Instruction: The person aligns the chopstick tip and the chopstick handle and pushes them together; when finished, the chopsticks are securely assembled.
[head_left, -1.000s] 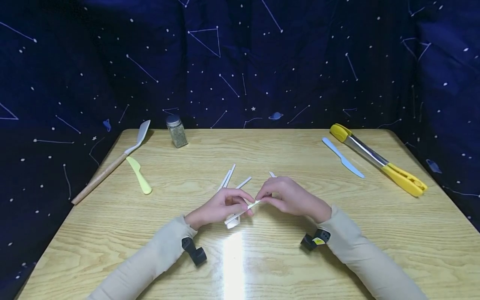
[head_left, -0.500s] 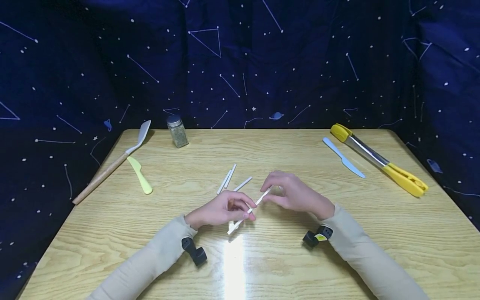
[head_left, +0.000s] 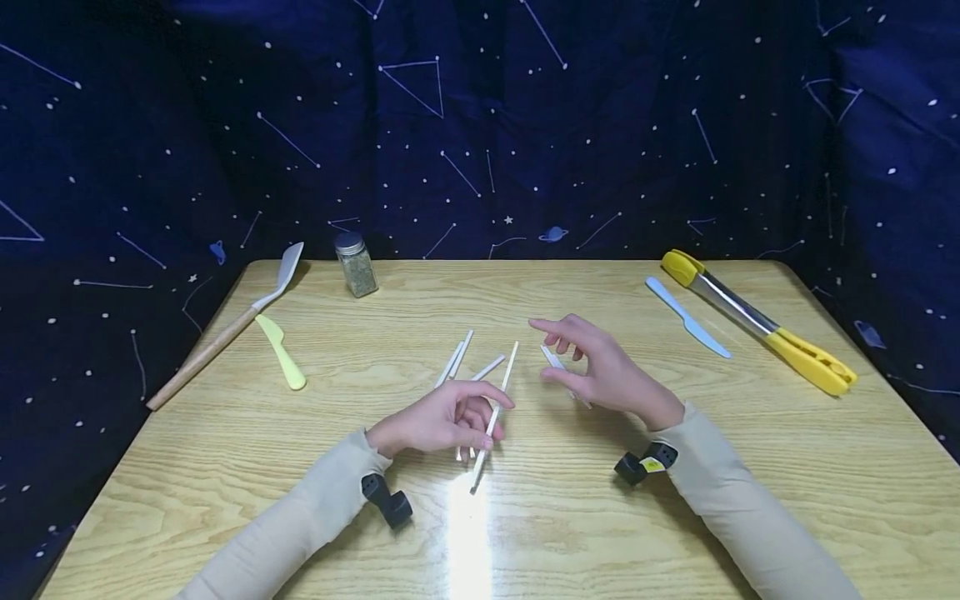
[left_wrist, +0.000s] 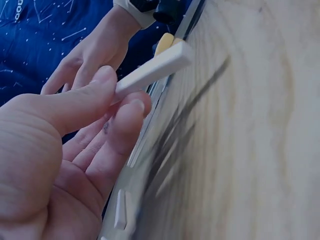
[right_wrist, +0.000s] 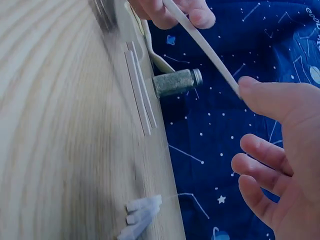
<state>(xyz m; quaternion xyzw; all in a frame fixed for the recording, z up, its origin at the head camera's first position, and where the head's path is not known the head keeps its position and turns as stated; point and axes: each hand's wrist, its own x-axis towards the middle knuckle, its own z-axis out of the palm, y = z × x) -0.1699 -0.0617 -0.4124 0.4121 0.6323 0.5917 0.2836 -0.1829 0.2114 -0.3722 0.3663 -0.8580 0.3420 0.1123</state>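
Note:
My left hand [head_left: 446, 414] pinches a slim, pale, square-sided chopstick [head_left: 509, 367] between thumb and fingertips, tilted over the table. The left wrist view shows its squared end [left_wrist: 165, 65] projecting past the thumb. My right hand [head_left: 600, 358] is to the right, fingers and thumb spread, holding nothing. In the right wrist view its thumb [right_wrist: 265, 97] overlaps the far end of the chopstick. More white chopsticks [head_left: 450, 363] lie on the table beneath and beyond my left hand, partly hidden by it. Another group of chopsticks [head_left: 553, 358] lies under my right hand, mostly covered.
At the left lie a wooden-handled spatula [head_left: 210, 354] and a yellow knife [head_left: 281, 354], with a spice jar [head_left: 356, 267] standing behind. A blue knife [head_left: 686, 317] and yellow-ended tongs [head_left: 735, 304] lie at the right. A dark star-patterned cloth [head_left: 480, 125] hangs behind the table.
My right hand has let go of the chopstick and moved right and slightly away, its fingers spreading. In my left hand the chopstick has swung steeper, its far end now pointing away from me.

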